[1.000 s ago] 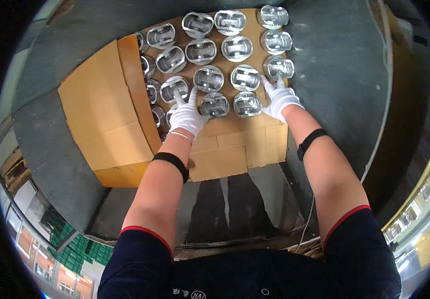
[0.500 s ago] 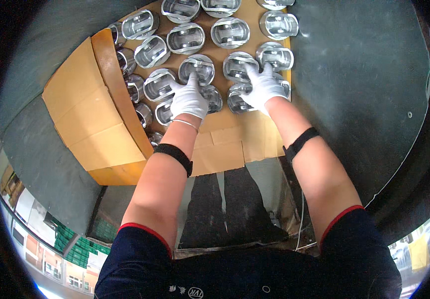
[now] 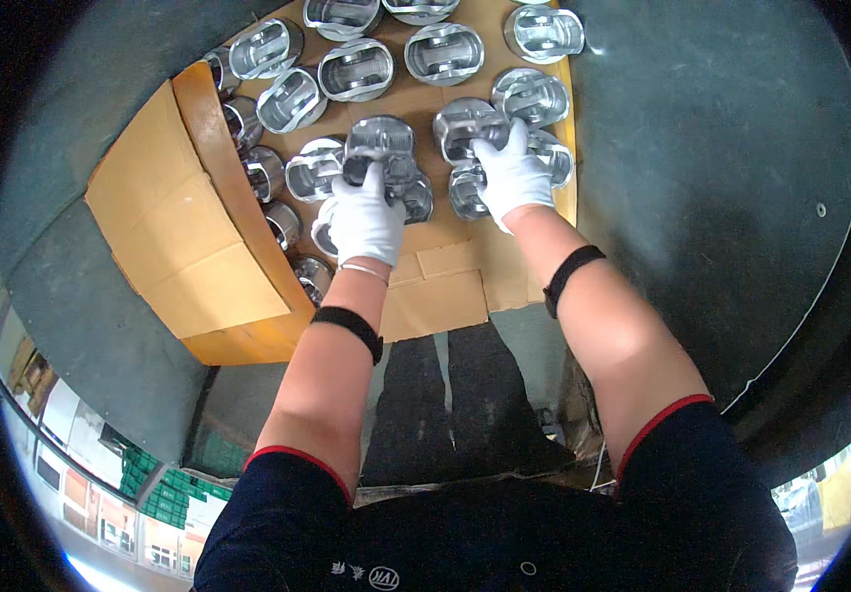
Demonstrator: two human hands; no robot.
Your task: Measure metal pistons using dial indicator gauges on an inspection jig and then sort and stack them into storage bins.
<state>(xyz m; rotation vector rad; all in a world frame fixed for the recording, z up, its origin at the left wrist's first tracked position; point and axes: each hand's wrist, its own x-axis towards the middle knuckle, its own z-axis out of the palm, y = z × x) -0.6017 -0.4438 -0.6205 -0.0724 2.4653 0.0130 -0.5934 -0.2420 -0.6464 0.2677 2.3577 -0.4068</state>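
Currently, left hand (image 3: pixel 366 222): gloved; thumb and fingers pinching one left piston (image 3: pixel 378 135), which is tilted directly beyond the palm; some fingers hidden.
Right hand (image 3: pixel 517 183): gloved; pinching one right piston (image 3: pixel 457 123), tilted, ahead and to the left of the palm; some fingers hidden.
Outer-left row (image 3: pixel 263 175): five pistons, left of the left hand.
Second row (image 3: pixel 291 99): four pistons, left of the left hand; the nearest just beside it, partly covered.
Middle pistons (image 3: pixel 356 71): two beyond the left hand; two more ahead and to the left of the right hand.
Near pistons (image 3: pixel 466 192): two, between the hands.
Right row (image 3: pixel 544 35): three pistons; one just beside the right hand, two beyond it; a further sliver cut by the upper edge.
Cardboard sheet (image 3: pixel 440 306): one, under the hands.
Cardboard flap (image 3: pixel 184 227): one, left of the left hand.
Black bands (image 3: pixel 345 324): two, one per forearm, behind each hand.
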